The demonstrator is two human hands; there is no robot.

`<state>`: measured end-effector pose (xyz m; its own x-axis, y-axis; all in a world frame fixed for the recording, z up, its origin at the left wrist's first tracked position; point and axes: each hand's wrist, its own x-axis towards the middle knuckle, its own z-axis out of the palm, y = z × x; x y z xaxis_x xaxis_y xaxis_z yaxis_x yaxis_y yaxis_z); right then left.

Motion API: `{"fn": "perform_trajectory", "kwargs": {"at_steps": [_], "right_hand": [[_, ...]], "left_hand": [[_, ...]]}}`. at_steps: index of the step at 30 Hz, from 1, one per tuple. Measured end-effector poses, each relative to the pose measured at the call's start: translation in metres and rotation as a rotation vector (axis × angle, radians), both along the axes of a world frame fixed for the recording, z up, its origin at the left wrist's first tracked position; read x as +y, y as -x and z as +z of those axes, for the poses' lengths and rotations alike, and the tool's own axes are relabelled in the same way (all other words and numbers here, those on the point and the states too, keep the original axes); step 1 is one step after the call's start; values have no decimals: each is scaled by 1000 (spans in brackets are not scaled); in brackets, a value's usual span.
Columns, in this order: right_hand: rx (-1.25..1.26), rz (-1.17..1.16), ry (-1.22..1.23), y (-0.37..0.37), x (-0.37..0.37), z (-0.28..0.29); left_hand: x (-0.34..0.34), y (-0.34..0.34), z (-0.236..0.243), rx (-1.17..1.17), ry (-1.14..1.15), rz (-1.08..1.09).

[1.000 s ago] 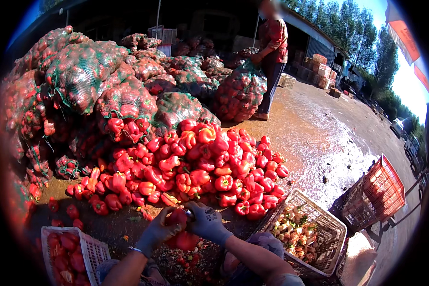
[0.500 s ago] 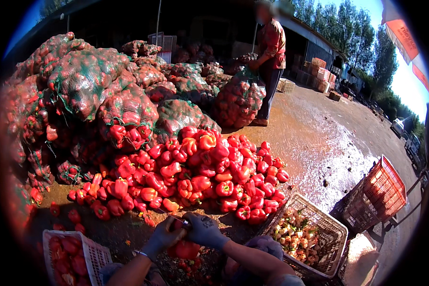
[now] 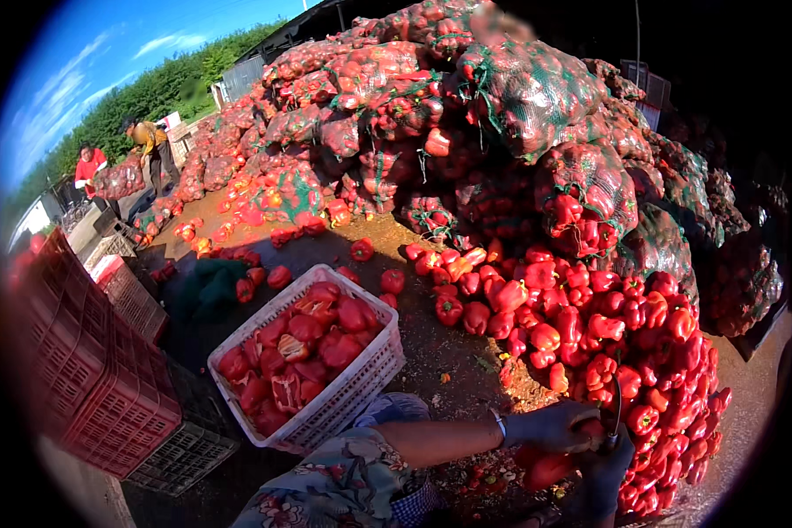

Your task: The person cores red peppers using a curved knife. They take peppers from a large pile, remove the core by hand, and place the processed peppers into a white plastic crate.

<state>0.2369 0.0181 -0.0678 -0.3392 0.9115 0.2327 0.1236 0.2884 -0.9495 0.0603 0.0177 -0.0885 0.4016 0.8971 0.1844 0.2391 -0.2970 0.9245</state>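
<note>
Near the lower right, our gloved left hand [image 3: 550,427] and right hand [image 3: 605,471] close together around a red pepper [image 3: 546,466], a dark tool [image 3: 616,414] rising between them. Just beyond lies the loose pepper heap [image 3: 590,326]; a white crate [image 3: 326,414] of cut peppers sits left, netted sacks [image 3: 519,97] far behind.

one white basket [image 3: 361,387] of cut red peppers at lower centre; two gloved hands, left hand [image 3: 550,425] and right hand [image 3: 605,471], lower right; two other people [image 3: 119,163] at upper left; loose peppers [image 3: 590,326] too many to count.
</note>
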Motion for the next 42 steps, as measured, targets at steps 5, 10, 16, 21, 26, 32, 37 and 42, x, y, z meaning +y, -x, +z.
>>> {"fn": "perform_trajectory", "kwargs": {"at_steps": [5, 10, 16, 21, 26, 32, 37, 42], "right_hand": [[-97, -77, 9, -15, 28, -67], [-10, 8, 80, -11, 36, -63], [-55, -129, 41, -19, 51, -89], [-50, 67, 232, -14, 58, -68], [222, 17, 201, 4, 45, -59], [25, 3, 444, 21, 18, -2], [-80, 91, 76, 16, 25, -29], [-241, 208, -198, 25, 14, -18]], "left_hand": [[-17, 13, -2, 1, 4, 118], [-20, 20, 13, -25, -12, 125], [-10, 24, 0, 9, -92, 121], [-16, 35, 4, -14, -185, 221], [-17, 43, 18, -30, -112, 181], [-14, 37, 0, 60, -209, 323], [-20, 42, 9, 114, -4, 314], [-19, 39, 4, 40, 23, 302]]}}
